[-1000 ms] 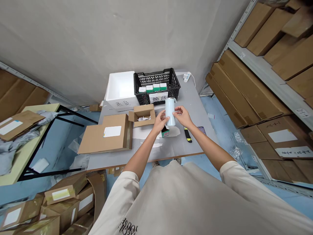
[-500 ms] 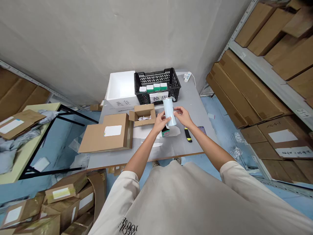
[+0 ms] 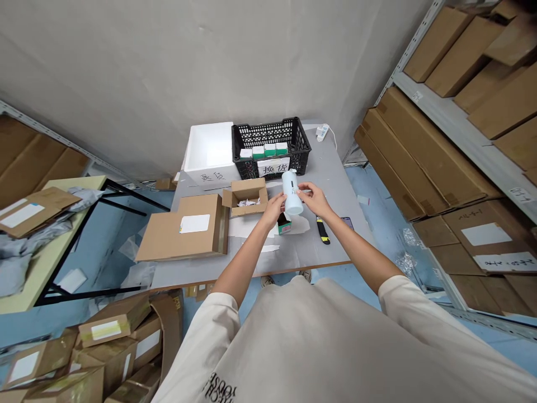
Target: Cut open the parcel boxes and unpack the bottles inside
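Note:
I hold a pale blue-white cylinder (image 3: 291, 193) above the grey table (image 3: 310, 252), tilted with its top leaning away to the left. My left hand (image 3: 274, 206) grips its lower left side. My right hand (image 3: 312, 197) pinches its right side with the fingertips. Right under the cylinder a small green and white box (image 3: 284, 225) stands on a sheet of white paper (image 3: 251, 228). A small open cardboard box (image 3: 245, 197) with crumpled paper inside lies just left of my left hand.
A black crate (image 3: 271, 143) with green-white boxes and a white foam box (image 3: 207, 152) stand at the table's far edge. A large flat carton (image 3: 184, 228) lies left. A yellow-black knife (image 3: 322, 230) and a phone (image 3: 348, 222) lie right. Shelves of cartons (image 3: 453, 123) line the right.
The cylinder has tipped from nearly upright to a slant, so that its end face shows. Both hands stayed on it and shifted slightly.

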Action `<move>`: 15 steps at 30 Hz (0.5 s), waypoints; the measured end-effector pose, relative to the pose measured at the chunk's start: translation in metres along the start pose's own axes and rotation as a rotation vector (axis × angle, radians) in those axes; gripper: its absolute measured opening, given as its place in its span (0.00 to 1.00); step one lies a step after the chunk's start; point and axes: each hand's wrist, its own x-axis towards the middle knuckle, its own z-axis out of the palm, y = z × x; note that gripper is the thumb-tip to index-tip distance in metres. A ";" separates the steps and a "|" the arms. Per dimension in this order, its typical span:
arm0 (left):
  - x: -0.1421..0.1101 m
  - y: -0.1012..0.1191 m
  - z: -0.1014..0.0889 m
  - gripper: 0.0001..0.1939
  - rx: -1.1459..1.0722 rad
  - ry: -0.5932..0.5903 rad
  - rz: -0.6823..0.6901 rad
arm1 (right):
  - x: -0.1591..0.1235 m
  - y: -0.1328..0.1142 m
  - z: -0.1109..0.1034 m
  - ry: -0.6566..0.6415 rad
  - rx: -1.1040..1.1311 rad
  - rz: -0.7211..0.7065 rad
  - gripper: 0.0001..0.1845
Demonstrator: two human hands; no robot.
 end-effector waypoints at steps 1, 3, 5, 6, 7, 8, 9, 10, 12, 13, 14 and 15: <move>0.000 0.000 0.000 0.28 -0.028 0.005 -0.029 | 0.000 -0.001 0.000 -0.007 0.000 0.000 0.27; -0.001 0.000 0.000 0.26 -0.063 0.016 -0.077 | 0.001 -0.001 0.001 -0.008 -0.002 0.005 0.27; -0.001 0.000 0.001 0.24 -0.080 0.025 -0.103 | 0.001 0.000 0.001 -0.005 -0.009 0.008 0.27; -0.001 0.000 0.000 0.24 -0.084 0.023 -0.107 | 0.001 0.000 0.002 -0.006 -0.017 0.009 0.26; -0.002 0.000 0.000 0.23 -0.085 0.020 -0.107 | 0.001 -0.001 0.002 -0.006 -0.030 0.008 0.26; -0.002 -0.001 0.000 0.23 -0.084 0.018 -0.105 | 0.000 -0.001 0.002 -0.010 -0.045 0.005 0.25; -0.002 -0.001 -0.001 0.23 -0.081 0.017 -0.103 | -0.001 -0.003 0.002 -0.018 -0.061 0.000 0.25; -0.003 -0.002 -0.001 0.25 -0.077 0.021 -0.099 | -0.002 -0.004 0.002 -0.029 -0.074 -0.007 0.25; -0.003 -0.002 -0.001 0.29 -0.055 0.035 -0.077 | -0.006 -0.009 0.002 -0.052 -0.080 -0.030 0.24; -0.004 -0.003 -0.001 0.32 -0.042 0.039 -0.053 | -0.007 -0.011 0.002 -0.064 -0.072 -0.044 0.24; -0.004 -0.003 -0.002 0.35 -0.029 0.040 -0.017 | -0.008 -0.014 0.003 -0.073 -0.060 -0.057 0.24; -0.005 -0.003 -0.002 0.40 -0.017 0.037 0.031 | -0.009 -0.016 0.003 -0.078 -0.047 -0.068 0.24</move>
